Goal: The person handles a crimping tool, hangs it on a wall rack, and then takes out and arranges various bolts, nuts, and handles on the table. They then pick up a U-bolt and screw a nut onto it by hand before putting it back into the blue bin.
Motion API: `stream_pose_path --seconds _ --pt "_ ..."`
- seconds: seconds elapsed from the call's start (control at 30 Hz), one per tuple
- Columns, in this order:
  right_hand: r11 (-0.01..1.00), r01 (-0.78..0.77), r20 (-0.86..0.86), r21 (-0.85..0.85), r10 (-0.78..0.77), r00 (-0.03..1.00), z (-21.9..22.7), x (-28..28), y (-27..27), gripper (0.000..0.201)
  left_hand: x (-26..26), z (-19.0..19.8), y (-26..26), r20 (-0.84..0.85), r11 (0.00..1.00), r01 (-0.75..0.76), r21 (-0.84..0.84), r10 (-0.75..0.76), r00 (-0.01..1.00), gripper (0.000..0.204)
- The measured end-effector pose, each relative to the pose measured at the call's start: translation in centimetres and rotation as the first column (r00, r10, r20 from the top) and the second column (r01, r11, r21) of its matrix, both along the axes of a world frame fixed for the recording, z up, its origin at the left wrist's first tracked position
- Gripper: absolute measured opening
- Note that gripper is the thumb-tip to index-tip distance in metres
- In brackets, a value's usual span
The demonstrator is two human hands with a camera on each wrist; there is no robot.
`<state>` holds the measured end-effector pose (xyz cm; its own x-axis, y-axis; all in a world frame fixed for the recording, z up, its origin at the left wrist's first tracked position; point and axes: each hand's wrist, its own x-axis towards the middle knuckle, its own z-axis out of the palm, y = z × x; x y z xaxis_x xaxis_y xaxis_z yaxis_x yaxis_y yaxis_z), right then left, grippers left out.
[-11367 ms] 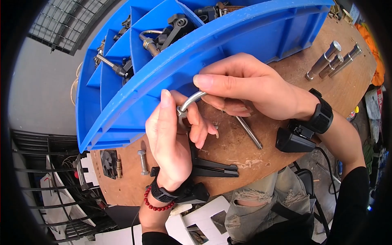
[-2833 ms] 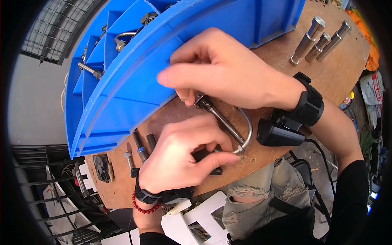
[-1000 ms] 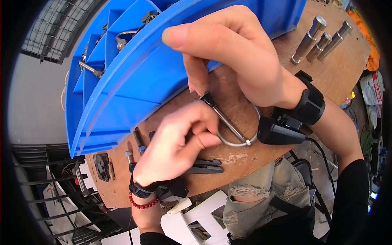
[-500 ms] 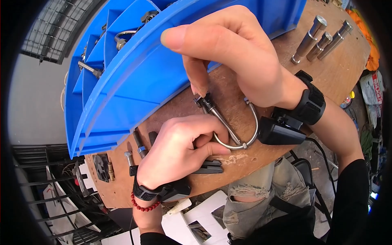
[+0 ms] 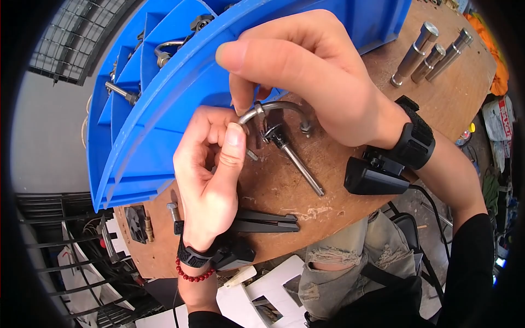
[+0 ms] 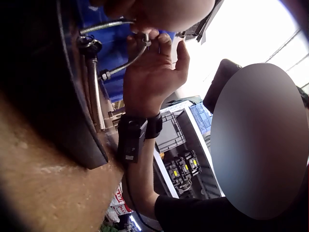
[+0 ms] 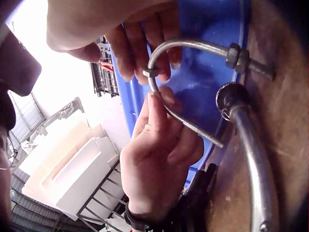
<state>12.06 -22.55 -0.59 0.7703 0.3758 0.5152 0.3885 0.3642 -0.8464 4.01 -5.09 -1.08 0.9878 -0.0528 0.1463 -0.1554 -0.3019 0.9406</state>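
Observation:
My left hand (image 5: 210, 175) pinches a bent metal U-bolt (image 5: 284, 105) between thumb and fingers, its curve raised and its threaded legs pointing down. One nut (image 7: 151, 72) sits on the bend, and a pair of nuts (image 7: 237, 58) is on one leg. My right hand (image 5: 311, 76) hovers over the bolt with its thumb held out; in the right wrist view its fingers hang loosely behind the bend. Below the bolt, a steel rod with a black head (image 5: 298, 161) lies on the wooden table (image 5: 328, 205).
A blue divided bin (image 5: 180, 104) with metal parts stands behind the hands. Several steel pins (image 5: 415, 54) stand at the far right. A black fan (image 5: 135, 224), a bolt (image 5: 173, 211) and a black long-armed piece (image 5: 268, 221) lie along the near left side.
My left hand has lifted and turned the U-bolt, so its bend, which faced the person low over the table, is now up by my right fingers. The right hand has moved little.

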Motion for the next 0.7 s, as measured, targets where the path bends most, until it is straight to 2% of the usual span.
stream_pose_path --seconds 0.07,0.13,0.23,0.33,0.53,0.63,0.7 --pt "0.999 0.047 0.063 -0.007 -0.047 0.997 -0.57 0.41 0.29 0.043 0.09 -0.13 0.13 0.01 1.0 -0.03 0.003 0.03 0.999 0.014" --pt "0.997 0.053 0.084 -0.061 -0.048 0.995 -0.65 0.48 0.15 0.038 0.24 -0.39 0.28 0.047 0.998 -0.064 0.017 0.063 0.997 0.014" --pt "0.986 0.021 0.07 -0.165 -0.009 0.998 -0.32 0.24 -0.62 0.036 0.1 -0.11 -0.16 0.016 0.997 -0.074 0.0 0.074 0.997 0.013" --pt "0.986 0.024 0.091 -0.167 -0.008 0.996 -0.26 0.31 -0.64 0.036 0.15 -0.24 -0.15 0.03 1.0 0.0 0.018 0.0 1.0 0.013" --pt "0.985 0.009 0.08 -0.173 0.005 0.997 -0.22 0.29 -0.67 0.036 0.24 -0.57 0.39 -0.031 0.999 0.027 -0.023 -0.028 0.999 0.017" --pt "0.985 0.005 0.077 -0.171 0.008 0.997 -0.22 0.26 -0.65 0.036 0.08 -0.3 -0.24 -0.006 1.0 0.0 -0.002 0.0 1.0 0.019" --pt "0.986 0.003 0.079 -0.168 0.011 0.997 -0.22 0.27 -0.64 0.036 0.18 -0.67 -0.02 0.026 0.997 0.026 0.07 -0.028 0.999 0.02"
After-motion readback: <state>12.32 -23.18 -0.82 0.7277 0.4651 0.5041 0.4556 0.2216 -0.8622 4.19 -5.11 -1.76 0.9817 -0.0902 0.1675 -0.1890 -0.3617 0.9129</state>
